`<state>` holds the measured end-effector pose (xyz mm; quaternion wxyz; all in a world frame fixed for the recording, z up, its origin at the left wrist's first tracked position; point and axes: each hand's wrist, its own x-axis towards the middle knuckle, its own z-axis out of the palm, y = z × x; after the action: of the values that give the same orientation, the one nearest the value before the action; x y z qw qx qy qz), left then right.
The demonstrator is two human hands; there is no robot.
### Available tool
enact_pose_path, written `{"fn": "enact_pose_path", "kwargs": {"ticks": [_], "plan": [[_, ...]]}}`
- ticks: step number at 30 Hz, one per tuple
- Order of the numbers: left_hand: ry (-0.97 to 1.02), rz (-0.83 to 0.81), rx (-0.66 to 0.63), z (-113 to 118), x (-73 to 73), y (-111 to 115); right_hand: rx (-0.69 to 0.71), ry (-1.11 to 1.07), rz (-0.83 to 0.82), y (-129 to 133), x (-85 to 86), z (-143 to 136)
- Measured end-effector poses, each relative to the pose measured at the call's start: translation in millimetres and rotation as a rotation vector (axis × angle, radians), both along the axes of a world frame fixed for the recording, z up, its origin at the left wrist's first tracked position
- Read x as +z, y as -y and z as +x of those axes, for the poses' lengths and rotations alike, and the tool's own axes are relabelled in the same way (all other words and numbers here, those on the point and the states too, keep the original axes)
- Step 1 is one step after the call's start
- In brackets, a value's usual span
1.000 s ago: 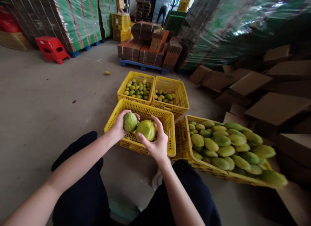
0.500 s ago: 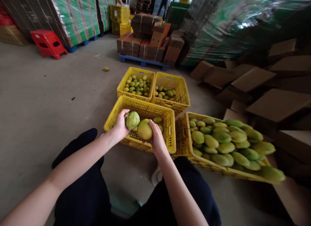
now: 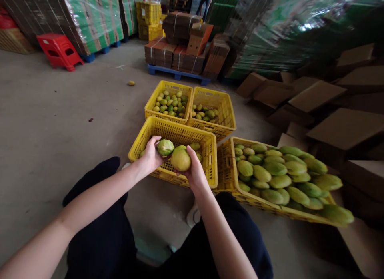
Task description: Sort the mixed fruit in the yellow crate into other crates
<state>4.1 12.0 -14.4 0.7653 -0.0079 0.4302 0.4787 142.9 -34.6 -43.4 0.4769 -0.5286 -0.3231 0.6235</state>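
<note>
My left hand (image 3: 152, 154) is closed around a bumpy green fruit (image 3: 165, 147), its thumb along the top. Beside it, my right hand (image 3: 193, 167) grips a rounder yellow-green fruit (image 3: 181, 158). Both fruits are held close together above the near yellow crate (image 3: 212, 159), in which a few more fruits show behind my hands. To the right, a larger yellow crate (image 3: 233, 167) is heaped with long green and yellow fruits (image 3: 274, 168).
Two yellow crates (image 3: 168, 84) (image 3: 231, 111) with smaller fruits stand just beyond. Cardboard boxes (image 3: 345, 129) lie at the right. Farther off are a red stool (image 3: 60, 51), a blue pallet (image 3: 180, 74) with stacked cartons, and a person's legs (image 3: 205, 4).
The green fruit in my left hand has turned and shows a different, bumpier side. My right hand and its fruit have shifted very slightly to the right.
</note>
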Motion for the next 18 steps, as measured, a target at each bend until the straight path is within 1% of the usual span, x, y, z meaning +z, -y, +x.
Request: {"fn": "enact_pose_path", "kwargs": {"ticks": [3,5,7,9,13,16,18], "plan": [[0.022,0.007,-0.009,-1,0.5,0,-0.105,-0.075,-0.125,1,5.7,-3],[0.023,0.049,-0.017,-3,0.3,0,-0.115,-0.077,-0.141,2,9.7,-5],[0.025,0.143,-0.015,-7,0.2,-1,-0.103,-0.047,-0.115,5,12.5,-5],[0.038,0.283,-0.033,-11,1.2,-3,-0.099,0.002,-0.027,8,14.6,-5],[0.061,0.568,-0.153,-18,7.0,-2,-0.089,0.16,0.232,15,18.9,-2],[0.055,0.742,-0.226,-21,11.6,1,-0.08,0.292,0.423,20,22.0,-1],[0.021,0.843,-0.256,-21,12.8,2,-0.071,0.338,0.534,22,22.6,-1]]}}
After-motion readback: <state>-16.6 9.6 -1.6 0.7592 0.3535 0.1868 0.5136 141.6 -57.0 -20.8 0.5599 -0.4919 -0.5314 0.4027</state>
